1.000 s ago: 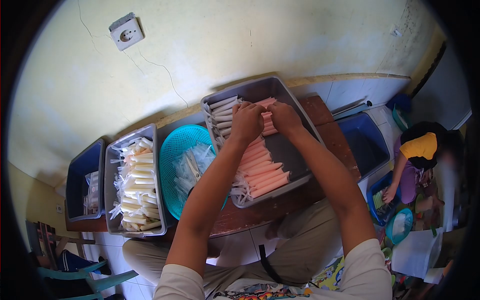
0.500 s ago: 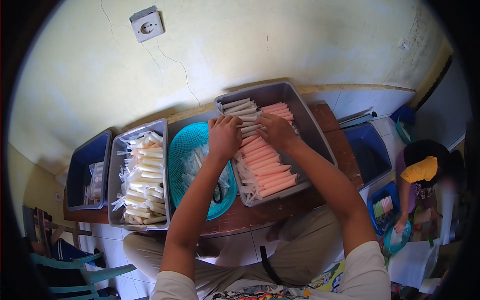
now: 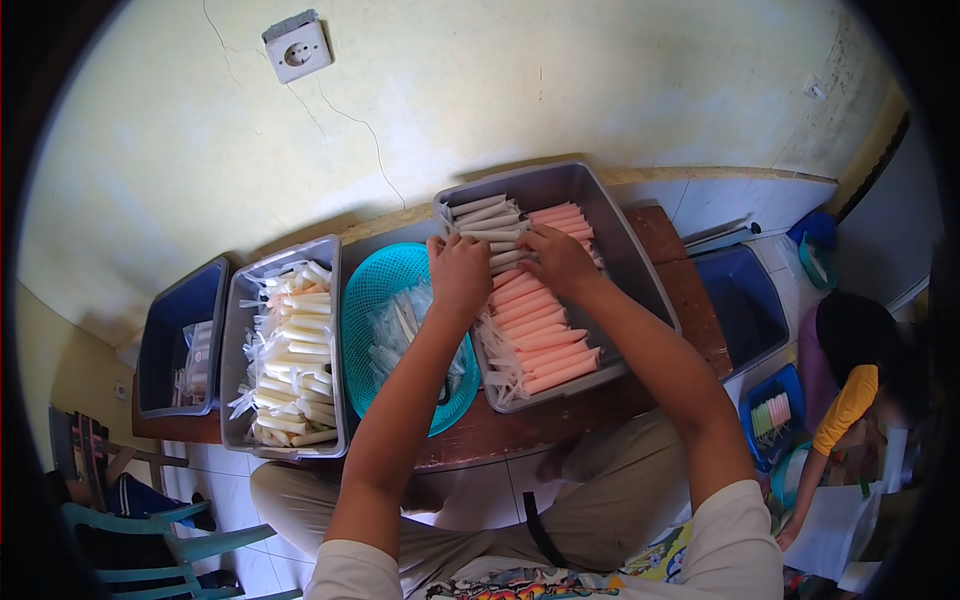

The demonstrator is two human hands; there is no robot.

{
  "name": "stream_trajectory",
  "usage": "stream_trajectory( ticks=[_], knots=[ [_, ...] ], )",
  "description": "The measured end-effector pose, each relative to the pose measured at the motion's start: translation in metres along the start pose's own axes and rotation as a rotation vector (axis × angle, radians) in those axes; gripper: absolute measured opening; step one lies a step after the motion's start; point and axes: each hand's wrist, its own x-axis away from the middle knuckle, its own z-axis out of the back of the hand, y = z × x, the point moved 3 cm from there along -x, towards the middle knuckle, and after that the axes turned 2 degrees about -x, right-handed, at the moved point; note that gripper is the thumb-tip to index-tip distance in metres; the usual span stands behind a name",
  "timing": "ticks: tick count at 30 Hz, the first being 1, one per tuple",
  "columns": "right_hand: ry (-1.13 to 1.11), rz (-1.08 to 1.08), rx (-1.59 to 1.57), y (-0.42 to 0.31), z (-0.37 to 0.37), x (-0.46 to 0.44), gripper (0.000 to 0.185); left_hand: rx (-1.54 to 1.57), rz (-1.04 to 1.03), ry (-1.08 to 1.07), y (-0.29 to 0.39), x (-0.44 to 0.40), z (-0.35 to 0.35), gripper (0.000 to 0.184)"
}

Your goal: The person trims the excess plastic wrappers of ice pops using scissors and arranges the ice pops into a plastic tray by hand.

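Note:
My left hand point(image 3: 460, 272) is closed at the left side of the grey tray point(image 3: 640, 240), against the ends of the greyish tube packets point(image 3: 490, 215). Across from it, my right hand point(image 3: 556, 262) has its fingers bent around the other end of a greyish packet in the same row. Pink tube packets point(image 3: 540, 335) lie in rows below my hands, and more pink ones point(image 3: 567, 222) lie above and to the right. The turquoise basket point(image 3: 372, 270), holding clear plastic bags and scissors, stands left of the tray.
A grey bin point(image 3: 232, 375) of pale yellow packets and a dark blue bin point(image 3: 150, 340) stand at left on the bench point(image 3: 500, 435). Right of the bench are a blue tub point(image 3: 745, 310), a small blue crate point(image 3: 748, 410) with packets, and another person point(image 3: 850, 340).
My hands have gone from the upper pink packets to the greyish ones, left and slightly down. The view has shifted. At right, the other person's arm has moved from the crate down past the small basin.

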Motion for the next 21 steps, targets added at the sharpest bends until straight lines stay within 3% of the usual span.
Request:
stream_trajectory(
  ticks=[6,11,21],
  knots=[
    [0.026,0.027,0.031,-0.003,0.002,0.001,0.024,-0.034,-0.052,0.008,0.002,0.001,0.004,0.014],
    [0.057,0.040,0.090,-0.016,0.017,0.004,0.021,0.094,-0.085,0.216,0.000,0.006,0.016,0.020],
    [0.230,0.210,0.035,-0.064,0.056,-0.010,0.020,0.434,-0.065,0.283,-0.011,0.017,0.087,0.024]
  ],
)
